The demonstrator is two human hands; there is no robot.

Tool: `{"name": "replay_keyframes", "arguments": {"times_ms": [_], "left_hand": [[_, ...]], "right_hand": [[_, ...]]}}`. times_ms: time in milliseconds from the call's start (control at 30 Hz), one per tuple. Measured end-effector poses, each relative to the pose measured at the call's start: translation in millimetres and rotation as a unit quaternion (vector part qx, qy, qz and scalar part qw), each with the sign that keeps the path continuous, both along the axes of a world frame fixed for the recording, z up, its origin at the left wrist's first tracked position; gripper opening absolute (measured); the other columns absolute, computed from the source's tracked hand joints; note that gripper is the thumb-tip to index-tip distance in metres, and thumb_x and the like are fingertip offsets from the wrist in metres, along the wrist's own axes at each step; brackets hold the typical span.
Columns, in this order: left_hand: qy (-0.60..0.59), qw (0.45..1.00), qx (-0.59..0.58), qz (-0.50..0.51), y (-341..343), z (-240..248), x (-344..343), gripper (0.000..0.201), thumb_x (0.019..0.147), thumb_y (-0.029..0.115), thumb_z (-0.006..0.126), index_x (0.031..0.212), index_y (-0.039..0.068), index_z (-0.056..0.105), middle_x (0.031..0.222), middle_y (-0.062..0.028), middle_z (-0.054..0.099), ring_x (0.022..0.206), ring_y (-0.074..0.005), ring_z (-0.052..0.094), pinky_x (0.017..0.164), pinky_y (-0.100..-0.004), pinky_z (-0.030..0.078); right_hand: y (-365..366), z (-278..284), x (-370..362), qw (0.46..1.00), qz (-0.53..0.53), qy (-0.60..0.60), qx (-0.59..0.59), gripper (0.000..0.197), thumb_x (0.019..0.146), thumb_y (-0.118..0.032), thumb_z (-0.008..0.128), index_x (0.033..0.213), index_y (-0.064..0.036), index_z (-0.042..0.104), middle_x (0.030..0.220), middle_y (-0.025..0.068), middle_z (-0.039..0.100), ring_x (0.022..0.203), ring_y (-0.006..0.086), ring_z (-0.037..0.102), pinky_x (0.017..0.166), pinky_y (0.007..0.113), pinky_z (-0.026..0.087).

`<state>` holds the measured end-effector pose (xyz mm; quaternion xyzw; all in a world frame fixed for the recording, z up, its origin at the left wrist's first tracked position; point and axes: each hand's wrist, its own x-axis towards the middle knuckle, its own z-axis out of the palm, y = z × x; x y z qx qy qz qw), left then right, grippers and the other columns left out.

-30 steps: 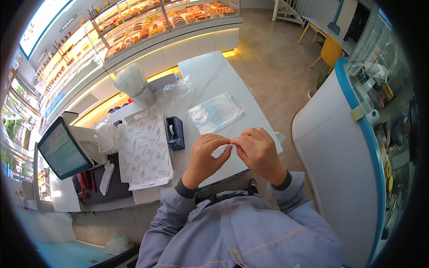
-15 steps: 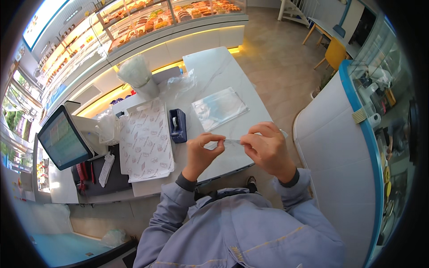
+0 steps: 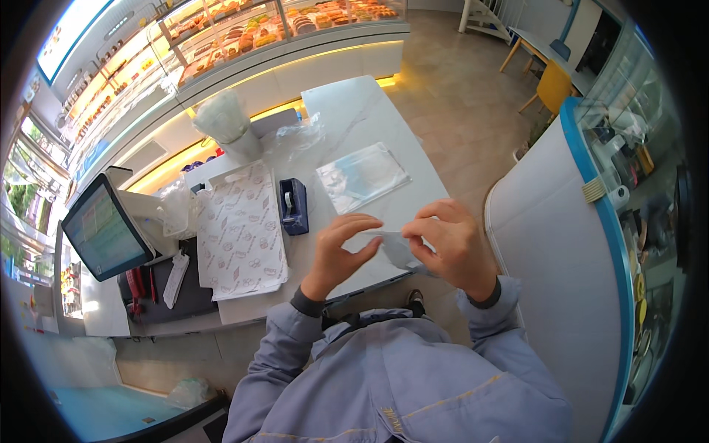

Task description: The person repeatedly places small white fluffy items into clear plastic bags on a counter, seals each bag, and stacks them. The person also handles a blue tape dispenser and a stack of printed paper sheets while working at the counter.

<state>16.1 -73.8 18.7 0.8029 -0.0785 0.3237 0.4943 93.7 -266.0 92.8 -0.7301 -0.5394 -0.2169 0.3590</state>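
Note:
A thin clear plastic bag [image 3: 399, 253] hangs in front of me over the near edge of the white table. My right hand [image 3: 454, 247] pinches it between thumb and fingertips. At the bag's left side is my left hand [image 3: 336, 255], its thumb and fingers parted in a C shape; whether a fingertip touches the film is hard to see. Just beyond my hands, a flat stack of clear plastic bags [image 3: 362, 177] lies on the marble-look tabletop [image 3: 347, 111]. A dark blue tape dispenser [image 3: 294, 207] stands left of that stack.
Printed wrapping paper sheets [image 3: 244, 229] lie left of the dispenser, beside a touchscreen till [image 3: 107, 229]. A holder with plastic bags [image 3: 225, 122] stands farther back. Past the table runs a lit pastry case [image 3: 288, 37]. A curved white counter [image 3: 554, 236] with blue trim bounds the right side.
My left thumb and fingers have parted from a pinch. The bag, earlier a thin strip stretched between both hands, now shows more of its face and hangs from the right hand.

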Motion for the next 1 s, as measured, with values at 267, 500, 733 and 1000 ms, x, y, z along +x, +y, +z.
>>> {"name": "replay_keyframes", "arguments": {"times_ms": [267, 500, 733, 1000], "left_hand": [[0.09, 0.993, -0.077, -0.016, -7.1, -1.7, -4.0, 0.02, 0.077, -0.002, 0.071, 0.094, 0.005, 0.078, 0.087, -0.0089, 0.076, 0.078, -0.016, 0.071, 0.07, -0.0256, 0.054], [0.158, 0.985, -0.063, 0.02, 12.5, -10.4, -15.1, 0.018, 0.08, 0.001, 0.069, 0.094, 0.004, 0.079, 0.084, -0.0082, 0.077, 0.072, -0.0061, 0.068, 0.066, -0.0214, 0.053], [0.172, 0.983, -0.048, 0.05, 26.7, -29.4, -25.6, 0.017, 0.081, 0.001, 0.069, 0.095, 0.003, 0.079, 0.083, -0.0086, 0.077, 0.071, -0.0049, 0.066, 0.065, -0.0205, 0.052], [0.148, 0.986, -0.007, 0.075, 43.2, -49.1, -26.7, 0.019, 0.077, -0.001, 0.073, 0.094, 0.004, 0.079, 0.086, -0.0117, 0.076, 0.076, -0.0153, 0.074, 0.068, -0.0236, 0.055]], "right_hand": [[2.2, -6.2, 2.2, 1.0, 0.019, -0.018, -0.006, 0.023, 0.066, 0.001, 0.077, 0.086, -0.0069, 0.067, 0.079, 0.0055, 0.065, 0.083, 0.0247, 0.062, 0.075, 0.037, 0.05], [-4.9, -4.4, 4.7, 1.0, 0.014, -0.013, -0.013, 0.023, 0.065, 0.001, 0.077, 0.085, -0.0071, 0.068, 0.082, 0.006, 0.064, 0.084, 0.027, 0.061, 0.075, 0.038, 0.05], [-6.7, -9.0, 13.3, 1.0, 0.004, -0.012, -0.007, 0.025, 0.063, 0.001, 0.077, 0.085, -0.0087, 0.068, 0.081, 0.0054, 0.063, 0.083, 0.0263, 0.06, 0.074, 0.037, 0.049], [-25.3, -6.7, 28.6, 0.998, -0.051, -0.017, 0.019, 0.023, 0.063, 0.001, 0.078, 0.082, -0.01, 0.068, 0.081, 0.0053, 0.063, 0.083, 0.0261, 0.061, 0.074, 0.037, 0.049]]}}
